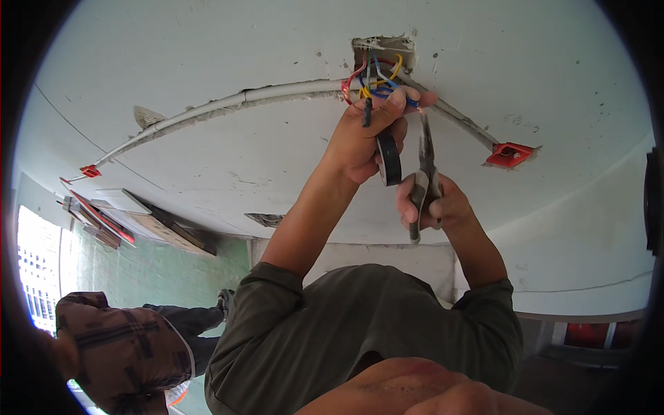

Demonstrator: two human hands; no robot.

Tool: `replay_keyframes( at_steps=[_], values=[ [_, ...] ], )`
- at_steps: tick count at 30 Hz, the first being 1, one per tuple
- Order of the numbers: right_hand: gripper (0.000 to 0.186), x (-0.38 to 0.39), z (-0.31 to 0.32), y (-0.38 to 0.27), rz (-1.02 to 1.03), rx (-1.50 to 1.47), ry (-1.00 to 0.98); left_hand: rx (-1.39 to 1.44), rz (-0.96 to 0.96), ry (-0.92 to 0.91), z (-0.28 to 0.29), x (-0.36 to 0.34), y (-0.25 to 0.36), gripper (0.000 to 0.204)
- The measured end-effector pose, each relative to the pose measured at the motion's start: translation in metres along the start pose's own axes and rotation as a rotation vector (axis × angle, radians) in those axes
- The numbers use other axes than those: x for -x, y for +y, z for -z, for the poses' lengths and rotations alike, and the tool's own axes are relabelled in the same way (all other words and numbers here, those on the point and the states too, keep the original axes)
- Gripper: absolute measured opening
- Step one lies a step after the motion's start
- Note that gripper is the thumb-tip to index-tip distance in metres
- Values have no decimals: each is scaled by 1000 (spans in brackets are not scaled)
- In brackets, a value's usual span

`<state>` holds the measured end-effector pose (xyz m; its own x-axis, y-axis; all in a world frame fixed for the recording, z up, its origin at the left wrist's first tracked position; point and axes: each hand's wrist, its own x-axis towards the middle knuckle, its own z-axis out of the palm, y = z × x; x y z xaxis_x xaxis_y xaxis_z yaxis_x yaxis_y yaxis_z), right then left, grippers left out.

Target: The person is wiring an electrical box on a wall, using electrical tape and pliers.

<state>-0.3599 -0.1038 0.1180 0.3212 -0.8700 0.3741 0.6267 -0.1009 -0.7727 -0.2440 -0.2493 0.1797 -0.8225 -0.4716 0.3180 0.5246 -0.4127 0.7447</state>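
My left hand (373, 131) is closed around a blue wire (409, 101), pinched between thumb and fingers. A bare copper end (421, 111) sticks out of it to the right. A roll of black electrical tape (389, 159) also hangs from this hand. Beside it, my right hand (430, 200) grips a pair of pliers (426, 162) by the handles, jaws pointing up to the copper end. Whether the jaws touch it I cannot tell. Red, yellow, green and blue wires (370, 69) come out of a wall opening (382, 47). One wire end is wrapped in black tape (367, 113).
White conduits (228, 102) run in wall grooves from the opening to red boxes, one at far left (90, 171) and one at right (512, 155). Panels and boards (149, 221) lean against the wall at left. Another person (131, 339) in a checked shirt is at lower left.
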Motion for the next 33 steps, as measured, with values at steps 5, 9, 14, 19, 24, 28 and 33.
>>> replay_keyframes(
  at_steps=[5, 9, 14, 19, 24, 28, 33],
  values=[
    [38, 34, -26, -41, -341, 443, 491, -29, -16, -5, 0, -2, -4, 27],
    [26, 14, -75, -98, -596, 1782, 839, -64, -36, 49, -7, 0, -4, 29],
    [20, -38, -117, -126, -755, 2652, 682, -91, -35, 40, -4, -3, -6, 33],
    [18, -73, -140, -129, -810, 3160, 293, -64, 15, 2, -1, -1, -3, 31],
    [13, -90, -151, -127, -853, 3264, 139, -40, 29, 31, -3, 0, -1, 29],
    [20, -98, -151, -128, -1049, 3217, 16, -20, 71, 16, 2, 0, -2, 22],
    [17, -104, -153, -131, -1279, 2953, 234, -22, 54, 10, -3, 1, 1, 28]
  ],
)
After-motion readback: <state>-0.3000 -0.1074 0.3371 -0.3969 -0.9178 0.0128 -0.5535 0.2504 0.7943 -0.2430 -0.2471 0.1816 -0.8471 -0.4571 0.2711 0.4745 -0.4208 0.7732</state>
